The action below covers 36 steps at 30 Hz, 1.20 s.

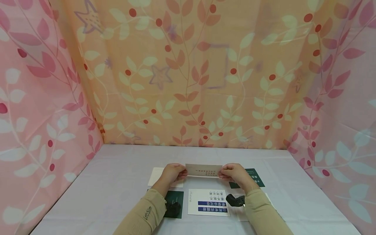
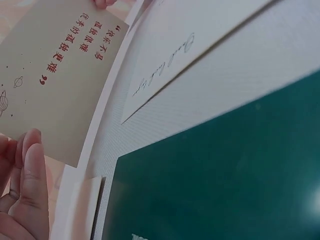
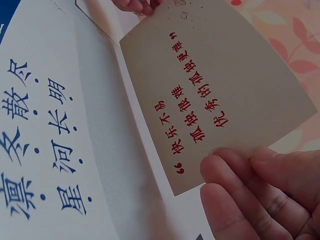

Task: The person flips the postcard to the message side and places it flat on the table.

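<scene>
Between both hands a beige card (image 1: 203, 170) is held up, tilted, above the far part of the table. Red Chinese characters and small planet drawings mark its face. My left hand (image 1: 173, 173) pinches one short end of it, thumb against fingers. At the opposite end, my right hand (image 1: 234, 174) pinches the card between thumb and fingers; the right wrist view shows this grip (image 3: 260, 195) closely. Below the held card lies a white card (image 1: 208, 197) with blue bands and characters.
More cards lie flat: a cream one (image 1: 155, 176) behind the left hand, a dark green one (image 1: 255, 178) behind the right, another green one (image 1: 176, 199) by the left forearm, and a pale one (image 1: 241, 215) partly under the right sleeve. Patterned curtains enclose the white table (image 1: 88, 195).
</scene>
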{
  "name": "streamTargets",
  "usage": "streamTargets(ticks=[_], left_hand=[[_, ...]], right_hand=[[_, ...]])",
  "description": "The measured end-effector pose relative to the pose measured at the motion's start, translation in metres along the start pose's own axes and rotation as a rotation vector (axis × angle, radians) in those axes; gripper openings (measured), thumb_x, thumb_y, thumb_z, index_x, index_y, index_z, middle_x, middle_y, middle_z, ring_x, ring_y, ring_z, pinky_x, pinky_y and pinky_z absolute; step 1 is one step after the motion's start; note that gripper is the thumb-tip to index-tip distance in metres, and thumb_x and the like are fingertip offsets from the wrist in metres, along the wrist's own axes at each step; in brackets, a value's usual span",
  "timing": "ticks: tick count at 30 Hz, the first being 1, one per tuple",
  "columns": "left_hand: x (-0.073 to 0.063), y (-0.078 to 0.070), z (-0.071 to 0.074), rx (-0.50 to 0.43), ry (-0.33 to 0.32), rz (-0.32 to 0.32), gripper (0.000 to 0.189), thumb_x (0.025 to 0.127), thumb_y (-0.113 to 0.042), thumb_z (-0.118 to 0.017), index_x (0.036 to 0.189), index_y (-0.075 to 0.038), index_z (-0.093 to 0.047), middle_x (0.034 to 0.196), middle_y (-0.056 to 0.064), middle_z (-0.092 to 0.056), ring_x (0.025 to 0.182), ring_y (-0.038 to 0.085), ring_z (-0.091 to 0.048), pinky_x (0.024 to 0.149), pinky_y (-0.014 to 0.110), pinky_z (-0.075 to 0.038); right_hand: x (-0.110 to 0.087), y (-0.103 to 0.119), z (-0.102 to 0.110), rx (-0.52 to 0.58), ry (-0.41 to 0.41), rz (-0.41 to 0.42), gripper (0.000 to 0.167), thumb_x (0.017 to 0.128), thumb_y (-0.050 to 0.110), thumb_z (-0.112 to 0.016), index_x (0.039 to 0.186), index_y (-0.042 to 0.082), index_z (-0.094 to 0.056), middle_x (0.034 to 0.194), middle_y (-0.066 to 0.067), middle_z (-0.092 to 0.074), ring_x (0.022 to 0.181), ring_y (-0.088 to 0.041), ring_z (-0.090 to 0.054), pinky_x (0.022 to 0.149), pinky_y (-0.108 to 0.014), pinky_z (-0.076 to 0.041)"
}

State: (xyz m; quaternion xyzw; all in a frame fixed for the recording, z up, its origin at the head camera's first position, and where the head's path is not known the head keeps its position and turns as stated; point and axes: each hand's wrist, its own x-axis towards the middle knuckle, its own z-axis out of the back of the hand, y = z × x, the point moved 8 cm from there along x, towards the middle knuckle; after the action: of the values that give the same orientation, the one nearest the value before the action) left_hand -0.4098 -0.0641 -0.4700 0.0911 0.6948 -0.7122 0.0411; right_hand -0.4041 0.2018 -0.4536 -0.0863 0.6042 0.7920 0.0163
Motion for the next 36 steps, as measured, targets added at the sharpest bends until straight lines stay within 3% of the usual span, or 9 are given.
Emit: streamTargets(ticks=[10,36], left_hand=[[-0.0025,-0.0029,0.0001,0.041,0.011,-0.035,0.020,0.090,-0.015,-0.056,0.094,0.001,-0.067,0.084,0.012,-0.067,0.076,0.021,-0.066,0.069,0.031,-0.055],[-0.0027,-0.0023,-0.0029,0.061,0.032,-0.034,0.025,0.088,-0.016,-0.059,0.100,0.005,-0.066,0.091,0.018,-0.067,0.079,0.024,-0.066,0.069,0.030,-0.054]], right_hand=[[0.0016,-0.0025,0.0007,-0.018,0.017,0.004,0.012,0.087,0.008,-0.060,0.092,0.000,-0.067,0.091,-0.014,-0.067,0.081,-0.025,-0.066,0.074,-0.036,-0.054],[0.0011,-0.0022,0.0005,-0.017,0.019,0.029,0.024,0.089,0.016,-0.059,0.098,-0.005,-0.064,0.090,-0.014,-0.068,0.083,-0.027,-0.066,0.075,-0.036,-0.054]])
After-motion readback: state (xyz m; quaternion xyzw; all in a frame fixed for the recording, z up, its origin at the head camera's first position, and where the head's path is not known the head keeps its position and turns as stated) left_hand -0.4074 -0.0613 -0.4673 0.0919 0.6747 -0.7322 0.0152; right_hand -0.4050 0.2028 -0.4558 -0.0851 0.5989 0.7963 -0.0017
